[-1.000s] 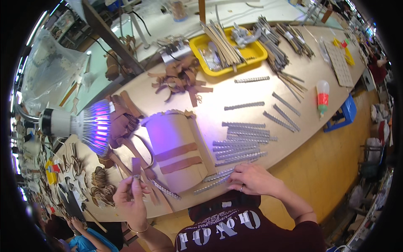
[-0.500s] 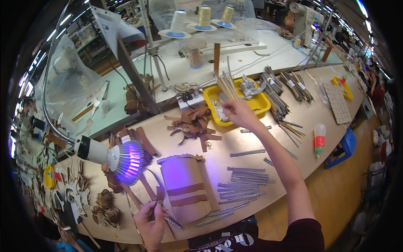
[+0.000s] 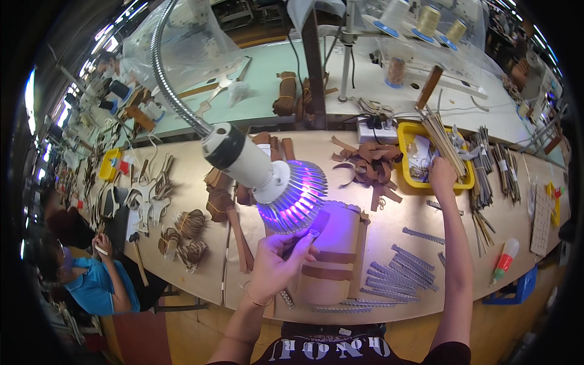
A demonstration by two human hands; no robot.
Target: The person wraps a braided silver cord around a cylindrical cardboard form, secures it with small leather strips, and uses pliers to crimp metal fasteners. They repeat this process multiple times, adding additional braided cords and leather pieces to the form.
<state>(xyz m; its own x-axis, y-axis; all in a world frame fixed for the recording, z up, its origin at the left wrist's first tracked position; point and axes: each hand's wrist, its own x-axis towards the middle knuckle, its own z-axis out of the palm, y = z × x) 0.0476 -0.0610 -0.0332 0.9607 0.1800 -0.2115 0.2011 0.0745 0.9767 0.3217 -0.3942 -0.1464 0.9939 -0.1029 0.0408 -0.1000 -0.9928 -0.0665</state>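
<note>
My left hand (image 3: 281, 258) is pinched on a brown leather strip (image 3: 319, 224) under the lit lamp. A small shiny piece shows at its fingertips, and a grey braided strip end (image 3: 287, 298) hangs below the hand. My right hand (image 3: 442, 175) reaches down into the yellow tray (image 3: 409, 177), beside a clear bag of small pieces (image 3: 420, 159); its fingertips are partly hidden. Two brown bands lie across a tan panel (image 3: 328, 286) just right of my left hand. Several grey braided strips (image 3: 398, 271) are spread on the table between my hands.
A lamp (image 3: 292, 194) on a bendy metal neck hangs over the table near my left hand. Brown leather scraps (image 3: 371, 164) lie left of the tray. Bundled strips (image 3: 483, 158) and a bottle (image 3: 506, 258) are at right. A co-worker (image 3: 97, 274) sits at left.
The view has turned left, so the table appears shifted right. My left hand has come up closer to the lamp with the strip. My right hand is still at the yellow tray, lower in it.
</note>
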